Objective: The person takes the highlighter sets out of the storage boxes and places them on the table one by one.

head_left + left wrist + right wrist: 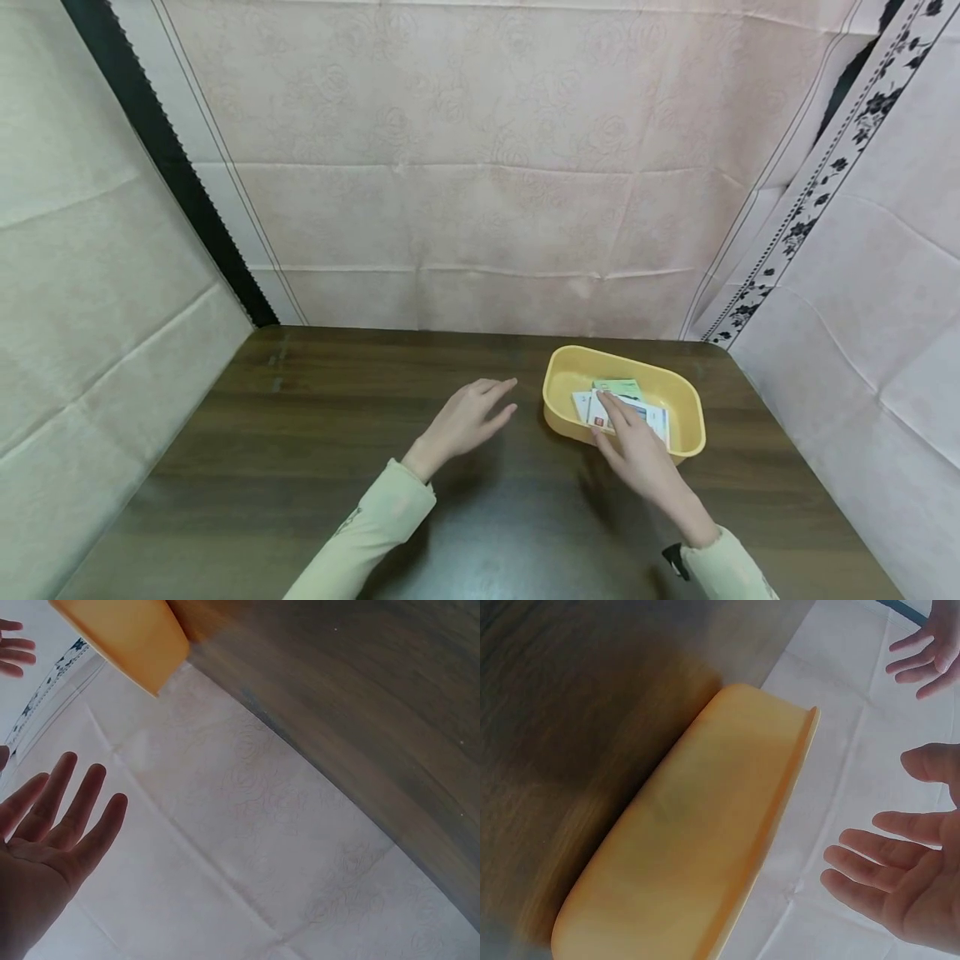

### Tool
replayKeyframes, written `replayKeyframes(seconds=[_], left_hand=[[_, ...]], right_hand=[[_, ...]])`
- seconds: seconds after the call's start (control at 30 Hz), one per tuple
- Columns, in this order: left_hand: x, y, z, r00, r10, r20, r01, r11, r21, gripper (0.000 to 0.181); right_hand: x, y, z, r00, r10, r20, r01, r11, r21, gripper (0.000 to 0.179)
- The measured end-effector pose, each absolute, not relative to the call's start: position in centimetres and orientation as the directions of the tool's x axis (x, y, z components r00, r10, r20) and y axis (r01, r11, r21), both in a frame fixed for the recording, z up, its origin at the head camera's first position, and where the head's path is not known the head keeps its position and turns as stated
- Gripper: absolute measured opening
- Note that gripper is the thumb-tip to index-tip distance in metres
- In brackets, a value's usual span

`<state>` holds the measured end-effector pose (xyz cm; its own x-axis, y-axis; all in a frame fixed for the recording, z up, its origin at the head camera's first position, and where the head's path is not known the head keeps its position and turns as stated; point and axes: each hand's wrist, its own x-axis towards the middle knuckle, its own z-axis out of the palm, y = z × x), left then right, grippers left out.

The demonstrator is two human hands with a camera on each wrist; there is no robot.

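Note:
A yellow plastic tub [681, 392] stands on the right part of the table. Inside it lie flat white printed packets or cards [657, 418] and a green one [618, 387]; their exact kind does not show. My right hand [636, 446] is over the tub's near rim, its fingers extended and overlapping the white pieces in the head view. In the right wrist view this hand [907, 862] appears above the rim with nothing in its grasp. To the left of the tub, my left hand [467, 418] hovers above the table with fingers spread, holding nothing.
The dark wooden table [315, 433] reaches back to a pale patterned cloth wall [487, 208]. More cloth hangs along the left side [90, 317] and the right side [862, 317]. A dark band [714, 567] circles the right wrist.

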<state>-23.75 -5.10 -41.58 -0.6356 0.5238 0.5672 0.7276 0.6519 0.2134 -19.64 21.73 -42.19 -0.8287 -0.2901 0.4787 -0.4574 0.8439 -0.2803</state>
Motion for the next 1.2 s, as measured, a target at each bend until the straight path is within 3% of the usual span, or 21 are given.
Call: replayKeyframes(seconds=[0.4, 0.83, 1.2], left_hand=[[-24.6, -4.0, -41.5, -0.716, 0.476, 0.511, 0.671, 0.671, 0.315, 0.04], [-25.6, -2.1, -42.1, -0.803, 0.419, 0.424, 0.592, 0.647, 0.481, 0.043], [-26.5, -0.2, -42.8, -0.834, 0.398, 0.381, 0.544, 0.703, 0.458, 0.042]], right_hand=[[-20.4, 22.2, -42.3, -0.858, -0.244, 0.452, -0.41, 0.855, -0.317, 0.049], [-21.9, 22.6, -42.7, -0.842, -0.249, 0.479, -0.414, 0.867, -0.277, 0.039], [-22.4, 23.7, -42.3, -0.841, -0.323, 0.435, -0.433, 0.882, -0.183, 0.037]])
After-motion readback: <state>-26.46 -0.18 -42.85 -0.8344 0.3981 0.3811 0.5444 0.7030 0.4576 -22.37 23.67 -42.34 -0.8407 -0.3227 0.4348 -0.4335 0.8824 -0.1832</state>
